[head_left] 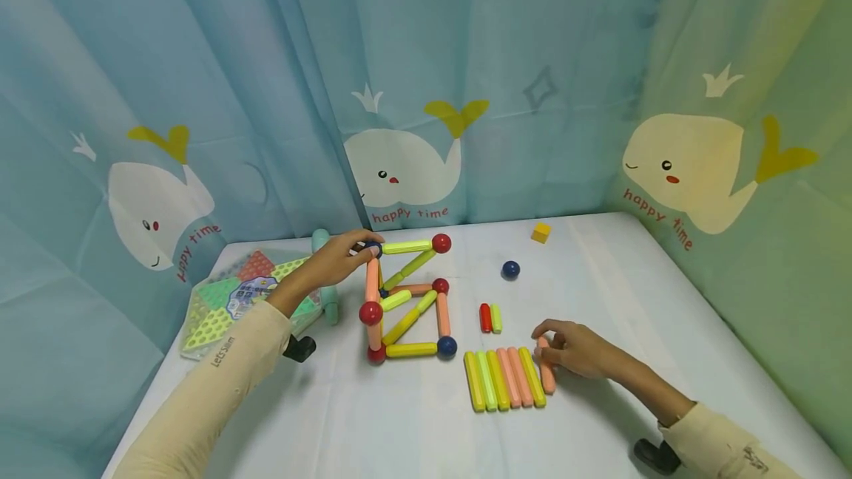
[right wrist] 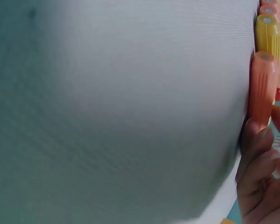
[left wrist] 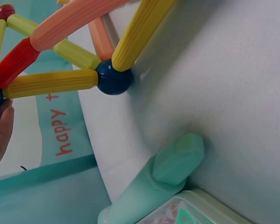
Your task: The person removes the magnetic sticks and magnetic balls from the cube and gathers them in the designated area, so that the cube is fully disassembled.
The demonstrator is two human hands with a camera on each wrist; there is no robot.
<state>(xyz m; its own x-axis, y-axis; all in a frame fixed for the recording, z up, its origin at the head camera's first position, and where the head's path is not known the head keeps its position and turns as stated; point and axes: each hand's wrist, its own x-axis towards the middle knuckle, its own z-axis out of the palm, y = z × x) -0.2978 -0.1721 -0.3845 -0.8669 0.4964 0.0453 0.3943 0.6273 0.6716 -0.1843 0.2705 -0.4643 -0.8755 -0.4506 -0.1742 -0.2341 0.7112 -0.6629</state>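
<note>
My left hand (head_left: 341, 256) grips a dark blue ball (head_left: 375, 248) at the top left corner of a standing frame of magnetic rods and balls. In the left wrist view, its fingers (left wrist: 1, 133) lie against that ball at the left edge. The frame has red balls (head_left: 370, 313), another blue ball (head_left: 447, 347) low at the right, and salmon, yellow, lime and red rods. My right hand (head_left: 580, 350) pinches a salmon magnetic rod (head_left: 547, 374) between thumb and fingers, at the right end of a row of yellow, lime and salmon rods (head_left: 502, 379).
A red rod (head_left: 485, 318) and a short lime rod (head_left: 496, 318) lie behind the row. Farther back are a loose blue ball (head_left: 510, 270) and a yellow cube (head_left: 541, 233). A clear box (head_left: 200, 342) of colored pieces and a teal cylinder (left wrist: 149, 186) stand left of the frame.
</note>
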